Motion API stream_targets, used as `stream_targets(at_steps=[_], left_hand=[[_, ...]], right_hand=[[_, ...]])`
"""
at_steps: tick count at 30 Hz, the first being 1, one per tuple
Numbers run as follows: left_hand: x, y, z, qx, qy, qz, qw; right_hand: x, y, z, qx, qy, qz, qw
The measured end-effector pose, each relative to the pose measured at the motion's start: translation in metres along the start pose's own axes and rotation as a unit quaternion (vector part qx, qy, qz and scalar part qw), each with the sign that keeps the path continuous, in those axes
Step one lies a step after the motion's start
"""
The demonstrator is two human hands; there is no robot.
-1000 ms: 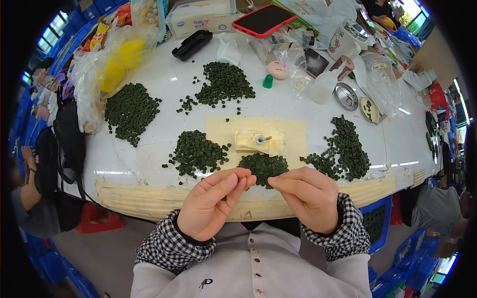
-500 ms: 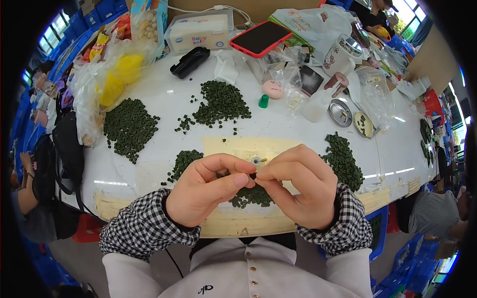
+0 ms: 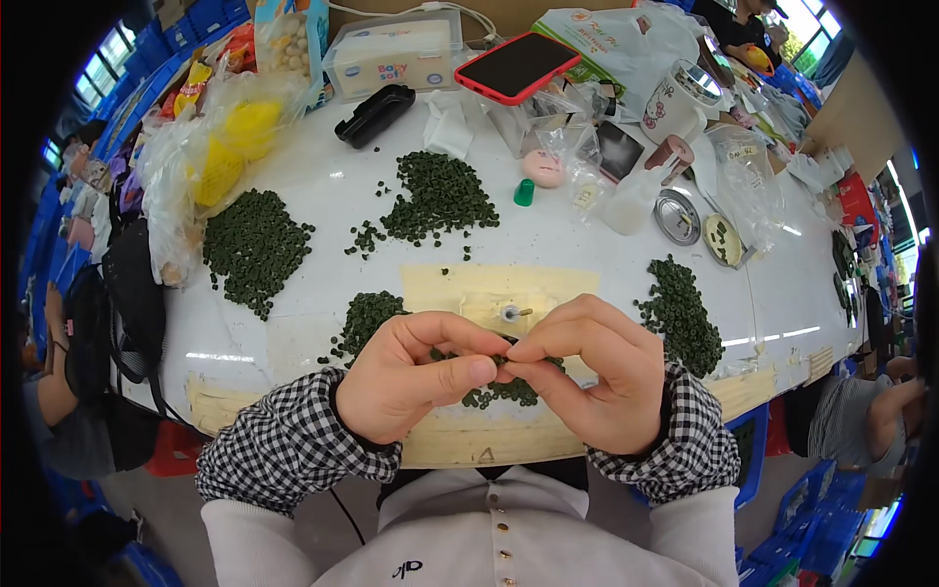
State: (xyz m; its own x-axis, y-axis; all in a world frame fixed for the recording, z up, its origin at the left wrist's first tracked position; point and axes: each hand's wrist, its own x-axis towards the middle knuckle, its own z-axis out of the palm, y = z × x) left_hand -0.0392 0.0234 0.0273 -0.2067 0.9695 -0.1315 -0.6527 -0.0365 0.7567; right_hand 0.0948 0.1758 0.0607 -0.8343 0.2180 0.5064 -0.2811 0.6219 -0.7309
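Note:
My left hand (image 3: 416, 377) and my right hand (image 3: 597, 372) meet fingertip to fingertip over the near middle of the table. Both are closed in a pinch, and whatever small piece they hold is covered by the fingers. Just beyond the fingertips stands a small metal pin fixture (image 3: 511, 313) on a yellowish taped patch (image 3: 430, 284). Below my hands lies a pile of small dark green ring-like parts (image 3: 504, 393), partly hidden. Another small pile of green parts (image 3: 370, 318) is beside my left hand, and a larger green pile (image 3: 679, 318) sits right of my right hand.
More green piles lie at the far left (image 3: 256, 249) and far middle (image 3: 440, 196). At the back are a red-cased phone (image 3: 516, 67), a clear box (image 3: 393, 59), a black case (image 3: 376, 115), a mug (image 3: 673, 108) and round tins (image 3: 677, 215). A black bag (image 3: 132, 303) hangs at left.
My left hand has shifted slightly right, and the fingertips of both hands have come closer together. The view has moved a little.

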Motion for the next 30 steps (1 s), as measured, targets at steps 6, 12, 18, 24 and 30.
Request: stream_targets(at_steps=[6,12,18,24,30], left_hand=[[0.000,-0.002,-0.001,-0.026,-0.004,0.016,1.000],[-0.001,-0.004,-0.005,-0.030,-0.014,0.015,0.999],[0.001,-0.007,-0.002,-0.036,0.019,0.016,0.999],[0.000,-0.008,-0.002,-0.019,0.044,0.043,0.998],[0.001,-0.004,0.002,0.070,0.058,0.082,0.992]], right_hand=[[0.001,-0.001,-0.001,0.056,-0.016,0.033,0.998],[-0.001,0.000,0.000,0.077,-0.014,0.048,0.996],[0.000,-0.001,0.002,0.041,0.007,0.034,0.999],[-0.002,-0.001,0.005,0.029,0.007,0.039,0.999],[-0.002,-0.001,0.006,0.034,0.000,0.045,0.998]])
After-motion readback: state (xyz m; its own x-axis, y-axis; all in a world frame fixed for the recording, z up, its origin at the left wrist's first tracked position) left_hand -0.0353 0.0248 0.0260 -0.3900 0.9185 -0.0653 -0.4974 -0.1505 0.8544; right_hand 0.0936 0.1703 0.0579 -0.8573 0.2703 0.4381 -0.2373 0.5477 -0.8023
